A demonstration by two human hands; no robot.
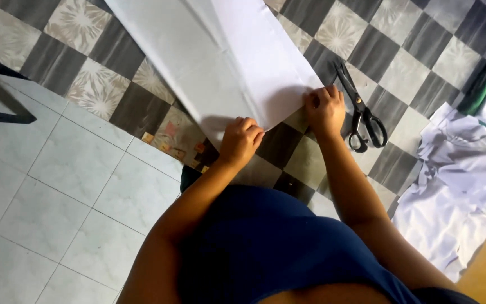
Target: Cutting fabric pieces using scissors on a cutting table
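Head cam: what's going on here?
A person in a dark blue top is bent over a long folded piece of white fabric laid on a checkered grey patterned floor mat. The left hand and right hand both press on the fabric's near edge. A pair of black-handled scissors lies on the mat just beside the right hand, untouched. A crumpled pile of white cloth pieces sits further to the right.

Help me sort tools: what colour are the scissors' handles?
Black, on the scissors; head view shows it.
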